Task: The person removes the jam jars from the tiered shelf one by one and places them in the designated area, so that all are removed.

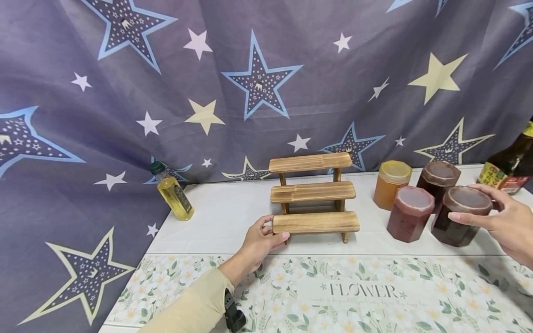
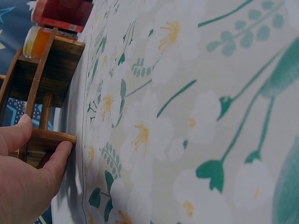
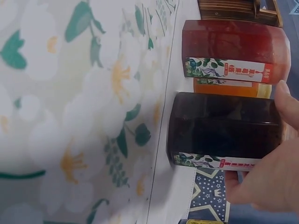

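Observation:
A three-tier wooden step rack stands in the middle of the table. My left hand pinches the left end of its lowest step, thumb in front and fingers behind; the left wrist view shows this hand at the step's edge. Over on the right, my right hand grips the upper part of a dark jar, thumb on one side and fingers around the other. In the right wrist view the dark jar stands beside a red jar. Its base appears to rest on the table.
Close to the held jar are a red jar, an amber jar and another dark jar. A brown bottle stands at the far right, a small oil bottle at the left. A star-patterned curtain hangs behind.

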The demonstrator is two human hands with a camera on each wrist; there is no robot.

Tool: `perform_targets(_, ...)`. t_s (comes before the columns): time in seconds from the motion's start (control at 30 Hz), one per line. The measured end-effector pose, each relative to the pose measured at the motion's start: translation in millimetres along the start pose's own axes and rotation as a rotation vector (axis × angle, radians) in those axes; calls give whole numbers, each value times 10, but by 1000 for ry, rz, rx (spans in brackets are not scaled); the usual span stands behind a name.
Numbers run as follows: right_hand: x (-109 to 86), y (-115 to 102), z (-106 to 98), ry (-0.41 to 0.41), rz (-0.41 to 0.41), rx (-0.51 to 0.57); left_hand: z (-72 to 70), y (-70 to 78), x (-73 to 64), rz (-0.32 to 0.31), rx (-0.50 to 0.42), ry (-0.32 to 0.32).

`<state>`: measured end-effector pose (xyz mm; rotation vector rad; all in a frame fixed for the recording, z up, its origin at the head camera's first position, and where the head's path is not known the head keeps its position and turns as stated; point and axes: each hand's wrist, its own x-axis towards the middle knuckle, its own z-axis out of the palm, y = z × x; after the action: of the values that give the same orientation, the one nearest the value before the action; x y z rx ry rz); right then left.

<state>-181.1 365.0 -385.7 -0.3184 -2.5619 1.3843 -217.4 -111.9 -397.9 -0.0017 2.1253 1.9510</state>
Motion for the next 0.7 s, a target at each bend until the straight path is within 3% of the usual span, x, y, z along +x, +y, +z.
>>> perform_targets(0.3, -19, -8, 17, 42, -35, -32, -10, 2, 7, 3, 1, 5)
perform_targets(0.7, -48, 2, 61, -1, -71, 9, -19, -3, 9, 6, 0, 4)
